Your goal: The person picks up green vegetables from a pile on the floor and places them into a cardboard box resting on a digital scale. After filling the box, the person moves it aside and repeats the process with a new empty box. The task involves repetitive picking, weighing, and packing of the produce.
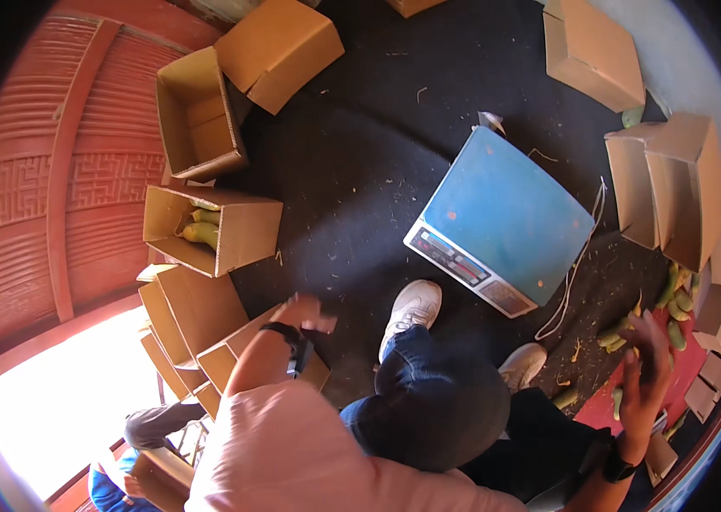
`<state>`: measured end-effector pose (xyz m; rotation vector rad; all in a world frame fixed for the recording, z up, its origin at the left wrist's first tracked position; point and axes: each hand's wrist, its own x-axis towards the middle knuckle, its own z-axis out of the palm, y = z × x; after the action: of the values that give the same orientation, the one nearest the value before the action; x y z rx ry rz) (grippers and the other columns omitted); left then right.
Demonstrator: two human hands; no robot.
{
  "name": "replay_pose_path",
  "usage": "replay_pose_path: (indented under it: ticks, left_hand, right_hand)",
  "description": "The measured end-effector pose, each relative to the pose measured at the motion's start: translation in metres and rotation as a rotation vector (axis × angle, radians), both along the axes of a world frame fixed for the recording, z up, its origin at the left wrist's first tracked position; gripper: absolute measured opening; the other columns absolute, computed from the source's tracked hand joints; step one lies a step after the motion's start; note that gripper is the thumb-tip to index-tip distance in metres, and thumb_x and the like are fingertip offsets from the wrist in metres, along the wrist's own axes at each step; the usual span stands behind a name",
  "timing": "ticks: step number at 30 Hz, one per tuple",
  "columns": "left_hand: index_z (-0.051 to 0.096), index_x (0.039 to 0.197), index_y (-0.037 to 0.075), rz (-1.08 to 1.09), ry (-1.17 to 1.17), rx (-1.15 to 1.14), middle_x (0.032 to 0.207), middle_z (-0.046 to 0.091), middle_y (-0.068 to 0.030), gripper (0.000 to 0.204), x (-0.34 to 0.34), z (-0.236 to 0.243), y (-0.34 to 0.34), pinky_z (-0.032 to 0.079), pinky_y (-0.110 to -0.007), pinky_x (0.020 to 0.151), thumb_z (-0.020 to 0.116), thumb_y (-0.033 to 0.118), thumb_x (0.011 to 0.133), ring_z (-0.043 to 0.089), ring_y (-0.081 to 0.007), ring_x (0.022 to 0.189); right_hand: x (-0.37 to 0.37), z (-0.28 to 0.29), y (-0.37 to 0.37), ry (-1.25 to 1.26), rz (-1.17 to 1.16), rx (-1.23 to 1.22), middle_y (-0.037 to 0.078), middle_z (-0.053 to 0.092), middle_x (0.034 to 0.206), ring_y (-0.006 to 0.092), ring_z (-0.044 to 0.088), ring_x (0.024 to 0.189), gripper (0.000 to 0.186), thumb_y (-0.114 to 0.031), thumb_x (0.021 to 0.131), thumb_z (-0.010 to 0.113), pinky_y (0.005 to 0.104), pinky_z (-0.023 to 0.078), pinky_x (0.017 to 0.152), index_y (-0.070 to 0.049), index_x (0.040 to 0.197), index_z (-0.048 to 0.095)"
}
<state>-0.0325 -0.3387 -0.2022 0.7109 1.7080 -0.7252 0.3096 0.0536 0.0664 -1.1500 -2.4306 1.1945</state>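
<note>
My left hand [313,316] hangs above a cardboard box [313,369] at my left side; motion smears its fingers, and nothing shows in it. Out to the right, my right hand [646,363] is raised with its fingers apart and nothing in them. Behind it in the picture lie green and yellow gourd-like vegetables [676,307] and a red sheet [603,403]. Just beyond my white shoes stands a blue-topped weighing scale [505,213] with a white front panel. Neither hand touches it.
An open box [245,230] on the left holds several green-yellow vegetables [201,230]. Other cardboard boxes [198,119] line the left and right [693,188] sides. A white cord [567,299] trails beside the scale. Another person in blue [109,486] is at the lower left, near a bright doorway.
</note>
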Motion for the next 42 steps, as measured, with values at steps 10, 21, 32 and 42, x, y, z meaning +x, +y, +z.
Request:
replay_pose_path:
  ticks: [10, 21, 32, 42]
  left_hand:
    - [0.047, 0.122, 0.007, 0.258, 0.576, 1.037, 0.104, 0.059, -0.0165, 0.053, -0.338, 0.031, 0.077, 0.044, -0.039, 0.085, 0.064, 0.025, 0.075, 0.055, -0.0323, 0.097]
    - [0.060, 0.104, -0.010, 0.380, 0.816, 1.311, 0.096, 0.066, -0.0166, 0.039, -0.131, 0.159, 0.127, 0.047, -0.027, 0.083, 0.044, 0.024, 0.093, 0.063, -0.0183, 0.091]
    - [0.047, 0.119, -0.004, 1.248, -0.252, 1.554, 0.115, 0.055, -0.0169, 0.031, 0.009, 0.253, 0.154, 0.054, -0.037, 0.081, 0.046, 0.011, 0.092, 0.057, -0.0270, 0.103]
    - [0.051, 0.113, 0.001, 0.640, -0.450, 1.044, 0.103, 0.060, -0.0086, 0.028, 0.072, 0.228, 0.290, 0.056, -0.032, 0.066, 0.047, 0.014, 0.089, 0.063, -0.0173, 0.085]
  right_hand:
    - [-0.032, -0.005, -0.001, 0.016, 0.049, 0.085, 0.016, 0.059, 0.113, 0.0241, 0.061, 0.095, 0.043, 0.004, 0.079, 0.055, 0.0323, 0.045, 0.085, 0.002, 0.121, 0.049]
    - [0.027, 0.043, 0.008, 0.407, -0.269, 0.175, 0.012, 0.059, 0.112, 0.0188, 0.060, 0.096, 0.039, -0.004, 0.088, 0.054, 0.0285, 0.045, 0.087, 0.001, 0.125, 0.045]
    - [0.216, 0.096, -0.016, 0.438, -0.578, 0.417, 0.013, 0.058, 0.115, 0.0183, 0.059, 0.097, 0.040, -0.006, 0.091, 0.048, 0.0304, 0.045, 0.089, -0.003, 0.130, 0.042]
    - [0.409, -0.094, -0.128, -0.104, -1.044, 0.039, 0.013, 0.064, 0.095, 0.0151, 0.063, 0.078, 0.040, -0.002, 0.081, 0.053, 0.0283, 0.050, 0.070, -0.001, 0.120, 0.050]
